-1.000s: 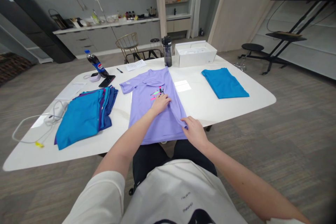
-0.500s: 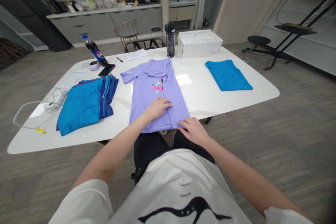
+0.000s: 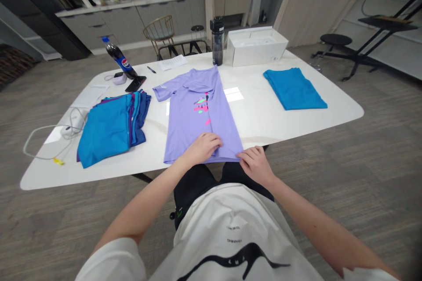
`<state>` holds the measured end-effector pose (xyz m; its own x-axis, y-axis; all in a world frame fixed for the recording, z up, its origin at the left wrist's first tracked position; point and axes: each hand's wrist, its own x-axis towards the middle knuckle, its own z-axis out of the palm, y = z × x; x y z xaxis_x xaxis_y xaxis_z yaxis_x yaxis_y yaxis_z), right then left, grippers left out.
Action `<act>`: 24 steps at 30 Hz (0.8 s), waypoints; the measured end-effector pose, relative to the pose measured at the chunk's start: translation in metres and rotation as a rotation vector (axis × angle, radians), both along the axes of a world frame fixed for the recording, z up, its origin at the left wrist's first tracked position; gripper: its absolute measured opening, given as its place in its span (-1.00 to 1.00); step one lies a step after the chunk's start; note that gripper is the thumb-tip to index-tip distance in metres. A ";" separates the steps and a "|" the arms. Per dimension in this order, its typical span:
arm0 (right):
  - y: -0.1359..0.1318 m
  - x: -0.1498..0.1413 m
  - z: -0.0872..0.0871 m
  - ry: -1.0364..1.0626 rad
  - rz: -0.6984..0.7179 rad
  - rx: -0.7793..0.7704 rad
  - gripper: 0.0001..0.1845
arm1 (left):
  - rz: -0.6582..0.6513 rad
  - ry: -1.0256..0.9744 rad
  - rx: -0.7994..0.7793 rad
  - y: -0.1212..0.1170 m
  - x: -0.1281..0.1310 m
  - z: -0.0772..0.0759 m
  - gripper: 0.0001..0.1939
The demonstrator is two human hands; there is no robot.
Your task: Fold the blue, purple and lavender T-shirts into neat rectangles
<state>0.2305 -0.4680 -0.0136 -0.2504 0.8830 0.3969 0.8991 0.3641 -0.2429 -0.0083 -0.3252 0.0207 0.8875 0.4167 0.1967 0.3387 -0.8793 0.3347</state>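
— Shirt, lilac, lies flat on the white counter, one side folded in, hem under both sets of fingers.
— Fingers?
— Left hand flat, fingers together, pressing the hem; right hand fingers curled at the hem corner, just beside.

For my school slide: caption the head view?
Both hands press a lavender t-shirt's hem on a white table.

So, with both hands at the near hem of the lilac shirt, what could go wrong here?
The lilac short-sleeved shirt has its hem at the edge of the white table, so it may slide off. The left hand lies flat and the right hand only touches the corner, so the folded side could shift.
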 end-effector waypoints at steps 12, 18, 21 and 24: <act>0.088 0.011 0.025 0.161 0.058 -0.264 -0.77 | 0.421 -0.031 -0.188 0.053 0.006 0.010 -0.73; 0.226 0.020 0.033 0.165 -0.016 -0.357 -0.81 | 0.746 -0.160 -0.230 0.159 0.015 0.005 -0.70; 0.300 0.028 0.029 0.190 -0.054 -0.334 -0.82 | 0.933 -0.108 -0.222 0.232 0.021 0.003 -0.63; 0.376 0.036 0.025 0.186 -0.140 -0.309 -0.78 | 1.108 -0.007 -0.165 0.300 0.033 0.002 -0.53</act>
